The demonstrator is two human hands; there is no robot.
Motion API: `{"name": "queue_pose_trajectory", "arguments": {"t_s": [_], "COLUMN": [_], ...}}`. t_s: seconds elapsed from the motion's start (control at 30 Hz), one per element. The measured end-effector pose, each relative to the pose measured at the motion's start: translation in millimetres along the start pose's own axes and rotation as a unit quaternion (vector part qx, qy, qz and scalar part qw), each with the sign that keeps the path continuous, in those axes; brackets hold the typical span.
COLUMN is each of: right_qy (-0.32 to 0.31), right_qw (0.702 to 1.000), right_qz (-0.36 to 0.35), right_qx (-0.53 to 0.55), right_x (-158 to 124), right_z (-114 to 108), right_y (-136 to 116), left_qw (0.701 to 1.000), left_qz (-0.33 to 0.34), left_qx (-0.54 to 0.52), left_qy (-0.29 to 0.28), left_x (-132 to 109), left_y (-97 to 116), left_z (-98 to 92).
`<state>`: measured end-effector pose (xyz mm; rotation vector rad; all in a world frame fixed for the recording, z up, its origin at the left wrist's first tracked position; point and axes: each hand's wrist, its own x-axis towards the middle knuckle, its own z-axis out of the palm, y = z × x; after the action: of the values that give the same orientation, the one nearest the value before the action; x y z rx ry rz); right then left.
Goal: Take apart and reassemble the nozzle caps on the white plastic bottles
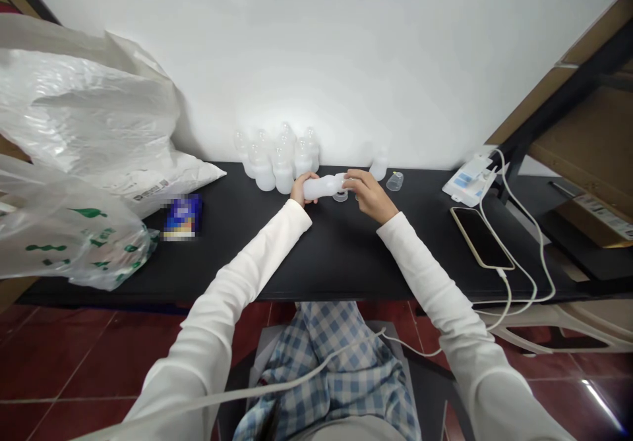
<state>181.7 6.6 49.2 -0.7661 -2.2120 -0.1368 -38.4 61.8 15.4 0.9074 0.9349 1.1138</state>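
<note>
My left hand [298, 189] is wrapped round the base of a white translucent baby bottle [320, 187], which lies nearly level above the black table. At its other end, the fingers of my right hand [370, 194] are closed on the neck; exactly what part they pinch is hidden. A small clear ring-like piece [340, 196] rests on the table just below the neck. Several similar bottles [283, 167] with domed clear caps stand grouped behind my left hand. Beyond my right hand stands another bottle [380, 165], with a loose clear cap [395, 181] beside it.
Large plastic bags [89, 111] fill the table's left side, near a blue packet [182, 217]. To the right lie a phone [481, 238] on a white cable and a white-and-blue package [469, 178]. A dark shelf frame with cardboard boxes [588, 144] borders the right end.
</note>
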Motion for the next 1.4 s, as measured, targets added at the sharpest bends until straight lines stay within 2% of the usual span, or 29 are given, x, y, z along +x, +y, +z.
{"name": "queue_pose_trajectory", "arguments": {"t_s": [0.1, 0.2, 0.37, 0.47, 0.57, 0.67, 0.77, 0.87, 1.07, 1.17, 1.27, 1.33, 1.4], "right_qy": [-0.013, -0.019, 0.074, 0.091, 0.084, 0.047, 0.017, 0.029, 0.025, 0.011, 0.025, 0.067, 0.123], "right_qw": [0.999, 0.999, 0.995, 0.994, 0.989, 0.978, 0.966, 0.972, 0.998, 1.0, 0.998, 0.993, 0.98], "right_qz": [-0.008, -0.001, 0.022, 0.036, 0.109, 0.198, 0.257, 0.231, 0.062, 0.016, 0.016, 0.059, 0.115], "right_qx": [-0.039, -0.041, -0.068, -0.052, -0.046, -0.047, -0.017, 0.014, 0.015, -0.018, -0.059, -0.082, -0.107], "right_x": [-6, -10, -13, -14, -13, -12, -10, -9, -8, -9, -14, -18, -22], "right_z": [4, 10, 18, 16, 12, 8, 5, 0, -4, -5, -8, -12, -15], "right_y": [13, 22, 12, 1, -3, -3, -3, -5, -1, 6, 15, 20, 25], "left_qw": [0.998, 0.997, 0.998, 0.998, 0.994, 0.99, 0.99, 0.993, 0.997, 0.998, 0.998, 0.997, 0.998], "left_qz": [0.028, 0.026, 0.044, 0.061, 0.096, 0.132, 0.127, 0.095, 0.056, 0.049, 0.039, 0.033, 0.029], "left_qx": [0.045, 0.055, 0.029, 0.033, 0.049, 0.052, 0.064, 0.065, 0.045, 0.028, -0.013, -0.035, -0.028], "left_qy": [-0.03, -0.051, -0.03, -0.014, -0.018, -0.025, -0.026, -0.012, 0.02, 0.033, 0.055, 0.059, 0.037], "left_x": [-1, -1, 4, 5, 2, -3, -4, -1, 0, -2, -2, 0, 2], "left_y": [0, -2, -8, -10, -9, -7, -6, -6, -3, 0, 2, 1, 0], "left_z": [5.0, 7.6, 1.2, -0.8, 0.9, 3.4, 4.9, 4.6, -0.1, 0.2, 0.9, 0.9, 1.3]}}
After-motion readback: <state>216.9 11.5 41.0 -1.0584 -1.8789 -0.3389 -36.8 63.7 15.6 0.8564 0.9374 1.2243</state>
